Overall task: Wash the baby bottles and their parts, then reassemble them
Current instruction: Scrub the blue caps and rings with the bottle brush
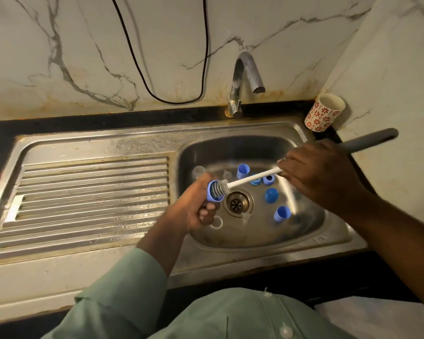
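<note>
- Bottle collar (pixel 215 192), blue, sits over the sink basin (pixel 311 231) in the left hand (pixel 194 211), whose fingers curl round it.
- Right hand (pixel 321 177) grips the bottle brush (pixel 252 178); its bristles are inside the collar.
- Loose blue parts (pixel 271 195) lie around the drain (pixel 238 203).
- Tap (pixel 245 77) stands behind.
</note>
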Demonstrator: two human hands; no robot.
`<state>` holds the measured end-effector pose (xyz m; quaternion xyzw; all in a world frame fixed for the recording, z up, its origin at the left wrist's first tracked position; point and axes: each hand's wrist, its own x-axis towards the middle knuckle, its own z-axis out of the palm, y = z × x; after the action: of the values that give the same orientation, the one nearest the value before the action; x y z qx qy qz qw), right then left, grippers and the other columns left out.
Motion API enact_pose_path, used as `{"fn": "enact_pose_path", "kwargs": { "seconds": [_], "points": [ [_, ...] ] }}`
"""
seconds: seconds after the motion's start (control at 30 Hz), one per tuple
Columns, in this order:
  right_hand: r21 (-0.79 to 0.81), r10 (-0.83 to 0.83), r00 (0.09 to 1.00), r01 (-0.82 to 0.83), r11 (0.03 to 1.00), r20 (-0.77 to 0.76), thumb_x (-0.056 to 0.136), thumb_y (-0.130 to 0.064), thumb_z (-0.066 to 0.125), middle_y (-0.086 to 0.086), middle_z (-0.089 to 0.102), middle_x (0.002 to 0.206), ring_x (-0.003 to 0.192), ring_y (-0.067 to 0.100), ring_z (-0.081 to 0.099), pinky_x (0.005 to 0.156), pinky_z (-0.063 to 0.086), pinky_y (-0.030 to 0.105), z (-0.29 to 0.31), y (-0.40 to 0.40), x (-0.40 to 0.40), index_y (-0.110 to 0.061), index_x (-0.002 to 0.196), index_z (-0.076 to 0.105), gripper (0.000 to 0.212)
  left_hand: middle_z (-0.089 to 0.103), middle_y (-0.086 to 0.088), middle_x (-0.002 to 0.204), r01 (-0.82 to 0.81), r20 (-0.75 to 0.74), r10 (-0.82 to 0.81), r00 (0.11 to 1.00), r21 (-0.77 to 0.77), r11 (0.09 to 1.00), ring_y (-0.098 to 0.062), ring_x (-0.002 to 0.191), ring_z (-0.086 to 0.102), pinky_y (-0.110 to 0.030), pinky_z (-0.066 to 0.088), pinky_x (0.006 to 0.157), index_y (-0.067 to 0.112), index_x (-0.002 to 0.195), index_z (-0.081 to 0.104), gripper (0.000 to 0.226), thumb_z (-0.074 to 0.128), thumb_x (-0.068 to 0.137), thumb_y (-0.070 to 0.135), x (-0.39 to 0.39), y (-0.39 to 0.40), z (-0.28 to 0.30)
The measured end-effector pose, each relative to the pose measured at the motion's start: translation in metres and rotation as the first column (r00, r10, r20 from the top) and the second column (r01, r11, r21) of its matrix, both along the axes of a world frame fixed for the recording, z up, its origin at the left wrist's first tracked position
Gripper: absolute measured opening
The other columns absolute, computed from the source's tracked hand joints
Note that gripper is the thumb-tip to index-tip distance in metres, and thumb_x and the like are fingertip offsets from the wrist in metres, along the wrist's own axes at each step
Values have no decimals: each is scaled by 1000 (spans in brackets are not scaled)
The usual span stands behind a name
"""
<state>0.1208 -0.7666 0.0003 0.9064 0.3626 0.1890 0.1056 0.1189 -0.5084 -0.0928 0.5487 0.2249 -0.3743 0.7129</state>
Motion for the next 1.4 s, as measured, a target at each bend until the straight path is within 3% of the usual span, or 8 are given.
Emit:
{"fn": "enact_pose_path", "kwargs": {
  "seconds": [0.13, 0.3, 0.37, 0.57, 0.8, 0.97, 1.23, 1.4],
  "points": [
    [140, -66, 924, 127, 982, -377, 95, -50, 42, -6, 61, 66, 59, 10, 55, 53, 44, 24, -20, -4, 2, -20, 89, 71, 42, 40, -2, 51, -82, 117, 84, 990, -21, 996, -10, 38, 26, -19, 19, 35, 14, 70, 59, 47, 48, 95, 52, -4, 2, 2],
    [218, -49, 347, 686, 695, -937, 92, -47, 55, -4, 50, 46, 41, 9, 42, 43, 34, 21, -47, 5, -13, -28, 68, 71, 34, 58, -8, 67, -265, 394, 294, 871, -128, 956, -13, 49, 46, -24, 35, 43, 13, 97, 62, 30, 50, 99, 40, 0, 3, 4],
    [182, -35, 270, 734, 654, -962, 93, -43, 57, -3, 50, 44, 37, 7, 41, 38, 33, 18, -42, 9, -14, -21, 70, 71, 35, 66, -8, 82, -265, 524, 308, 794, -159, 951, -15, 60, 55, -26, 41, 52, 18, 108, 62, 17, 54, 102, 32, -2, 5, 3],
    [294, -88, 511, 617, 730, -855, 93, -34, 60, -18, 54, 45, 42, -3, 49, 44, 36, 6, -14, 11, -20, -16, 70, 69, 31, 69, -8, 114, -120, 634, 292, 716, -300, 946, -24, 104, 63, -32, 55, 85, 18, 128, 57, 40, 62, 89, 9, -10, 17, 7],
    [123, -68, 977, 94, 988, -203, 87, -30, 67, 1, 64, 67, 54, 15, 57, 49, 43, 23, 2, -8, -29, -8, 94, 73, 24, 67, -16, 77, -216, 337, 264, 904, -173, 961, -19, 58, 60, -28, 53, 55, 4, 121, 60, 49, 45, 102, 46, -15, 12, 17],
    [116, -44, 998, 47, 992, -33, 85, -24, 72, 11, 67, 77, 67, 28, 60, 59, 49, 38, -2, -23, -9, -5, 99, 72, 23, 67, -13, 74, -99, 244, 117, 963, -86, 991, -14, 55, 59, -23, 51, 50, 2, 109, 65, 55, 55, 96, 54, -14, 12, 23],
    [128, -247, 553, 552, 824, -796, 94, -47, 51, -2, 67, 71, 68, 16, 63, 65, 50, 34, -2, -25, 6, -26, 83, 71, 31, 73, -12, 101, -95, 546, 84, 834, -8, 995, -20, 81, 68, -28, 58, 71, 17, 119, 68, 30, 60, 93, 3, -4, 10, 38],
    [139, -80, 977, 109, 984, -196, 91, -46, 52, -4, 68, 75, 65, 16, 62, 55, 47, 27, 26, -35, 15, -26, 96, 71, 28, 71, -13, 104, -109, 478, 61, 876, 74, 991, -18, 72, 63, -28, 56, 63, 15, 120, 66, 24, 51, 102, 9, -2, -1, 50]
  ]
}}
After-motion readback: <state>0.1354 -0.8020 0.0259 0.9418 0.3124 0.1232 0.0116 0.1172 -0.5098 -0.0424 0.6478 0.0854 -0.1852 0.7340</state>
